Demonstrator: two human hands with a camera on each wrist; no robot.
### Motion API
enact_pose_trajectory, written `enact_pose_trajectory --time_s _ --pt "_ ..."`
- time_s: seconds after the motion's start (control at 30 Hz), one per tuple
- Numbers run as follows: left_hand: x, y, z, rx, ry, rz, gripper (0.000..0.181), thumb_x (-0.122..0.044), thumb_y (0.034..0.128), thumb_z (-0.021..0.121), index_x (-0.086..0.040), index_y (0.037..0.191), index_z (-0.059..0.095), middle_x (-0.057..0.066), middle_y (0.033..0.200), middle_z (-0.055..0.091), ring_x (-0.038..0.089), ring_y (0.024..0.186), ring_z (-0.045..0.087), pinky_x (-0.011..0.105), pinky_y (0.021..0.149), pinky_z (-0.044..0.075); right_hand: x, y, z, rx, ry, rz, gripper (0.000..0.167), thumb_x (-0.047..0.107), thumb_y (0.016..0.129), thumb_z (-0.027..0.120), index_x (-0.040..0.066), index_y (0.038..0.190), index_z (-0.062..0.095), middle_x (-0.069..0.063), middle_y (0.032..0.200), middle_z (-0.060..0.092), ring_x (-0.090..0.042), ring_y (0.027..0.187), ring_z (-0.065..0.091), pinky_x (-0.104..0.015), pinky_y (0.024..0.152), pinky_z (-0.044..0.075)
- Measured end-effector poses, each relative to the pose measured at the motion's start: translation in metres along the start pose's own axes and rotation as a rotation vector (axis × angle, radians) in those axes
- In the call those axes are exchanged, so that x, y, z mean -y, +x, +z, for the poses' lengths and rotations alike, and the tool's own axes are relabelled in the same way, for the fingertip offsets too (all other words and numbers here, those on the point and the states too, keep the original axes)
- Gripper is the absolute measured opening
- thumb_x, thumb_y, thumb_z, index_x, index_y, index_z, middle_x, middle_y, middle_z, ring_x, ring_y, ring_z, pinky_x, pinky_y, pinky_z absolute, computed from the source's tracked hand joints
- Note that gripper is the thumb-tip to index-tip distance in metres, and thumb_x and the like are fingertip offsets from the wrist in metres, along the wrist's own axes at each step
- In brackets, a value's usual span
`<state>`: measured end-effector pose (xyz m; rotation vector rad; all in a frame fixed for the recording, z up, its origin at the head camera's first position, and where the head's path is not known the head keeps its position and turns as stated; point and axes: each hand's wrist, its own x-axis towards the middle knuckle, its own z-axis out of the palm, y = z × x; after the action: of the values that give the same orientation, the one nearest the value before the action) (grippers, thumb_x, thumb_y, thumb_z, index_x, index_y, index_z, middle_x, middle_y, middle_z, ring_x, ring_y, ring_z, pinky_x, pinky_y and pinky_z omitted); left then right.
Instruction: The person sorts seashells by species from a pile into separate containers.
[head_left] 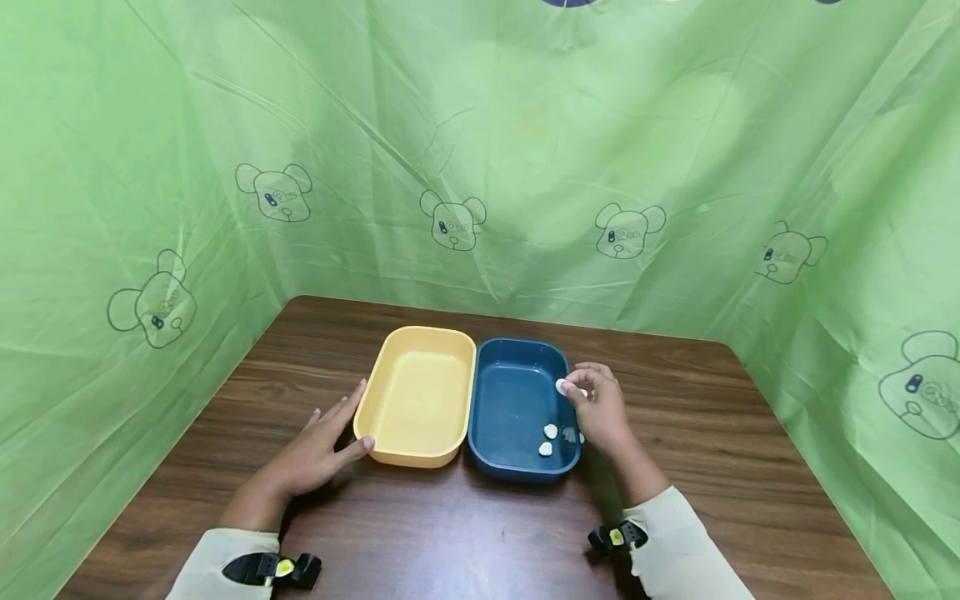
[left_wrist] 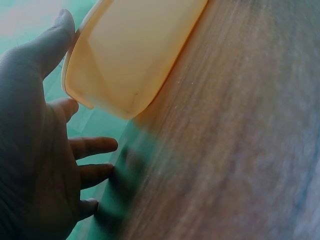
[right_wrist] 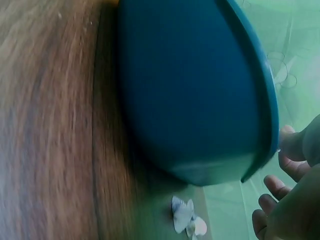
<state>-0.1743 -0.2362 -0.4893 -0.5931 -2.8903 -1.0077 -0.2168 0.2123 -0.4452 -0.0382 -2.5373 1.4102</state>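
Note:
My right hand (head_left: pixel 600 408) pinches a small white shell (head_left: pixel 561 387) between thumb and fingers, over the right rim of a dark blue tray (head_left: pixel 510 392). Two more white shells (head_left: pixel 548 440) lie inside that tray near its front right corner. In the right wrist view the fingers (right_wrist: pixel 280 187) are beside the tray rim, and the pinched shell is mostly hidden. My left hand (head_left: pixel 322 450) rests against a yellow tray (head_left: pixel 416 392), thumb at its front left corner and fingers relaxed along the left side. The left wrist view shows the thumb (left_wrist: pixel 52 45) touching the rim.
Both trays stand side by side on a brown wooden table (head_left: pixel 712 467). Several white shells (right_wrist: pixel 185 217) lie on the table beyond the blue tray in the right wrist view. A green curtain (head_left: pixel 525 167) with mouse-head drawings surrounds the table's back and sides.

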Motion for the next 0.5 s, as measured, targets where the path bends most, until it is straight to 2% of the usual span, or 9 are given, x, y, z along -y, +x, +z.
enact_pose_trajectory --time_s 0.1,0.17,0.3,0.5 --pt "0.000 0.001 -0.001 -0.001 0.005 0.002 0.090 -0.045 0.1077 0.065 -0.009 0.176 0.019 0.020 0.180 0.030 0.053 0.161 0.035 0.089 0.120 0.016 0.004 -0.002 0.004 0.022 -0.010 0.002 0.013 0.005 0.104 0.072 -0.008 0.103 0.072 -0.024 0.150 0.056 -0.043 0.145 0.044 -0.058 0.119 0.037" --pt "0.000 0.001 -0.001 -0.001 0.009 0.004 0.090 -0.044 0.1076 0.065 -0.009 0.176 0.019 0.020 0.179 0.030 0.053 0.161 0.035 0.089 0.120 0.017 0.006 -0.003 0.006 0.033 -0.021 0.010 0.013 0.006 0.105 0.072 -0.006 0.102 0.072 -0.023 0.153 0.054 -0.043 0.148 0.040 -0.060 0.123 0.032" --pt "0.000 0.000 -0.001 -0.001 0.012 0.006 0.090 -0.045 0.1076 0.065 -0.010 0.176 0.018 0.021 0.179 0.031 0.053 0.161 0.036 0.089 0.120 0.017 0.009 -0.006 0.010 0.050 -0.048 0.010 0.012 0.008 0.103 0.074 -0.003 0.098 0.073 -0.020 0.157 0.052 -0.043 0.150 0.037 -0.062 0.125 0.031" --pt "0.001 0.001 0.000 -0.003 0.012 0.008 0.090 -0.045 0.1075 0.065 -0.010 0.176 0.018 0.021 0.179 0.031 0.053 0.161 0.036 0.089 0.120 0.017 0.013 -0.011 0.012 0.072 -0.103 0.002 0.012 0.012 0.102 0.077 0.002 0.096 0.075 -0.020 0.161 0.049 -0.044 0.153 0.032 -0.069 0.122 0.031"
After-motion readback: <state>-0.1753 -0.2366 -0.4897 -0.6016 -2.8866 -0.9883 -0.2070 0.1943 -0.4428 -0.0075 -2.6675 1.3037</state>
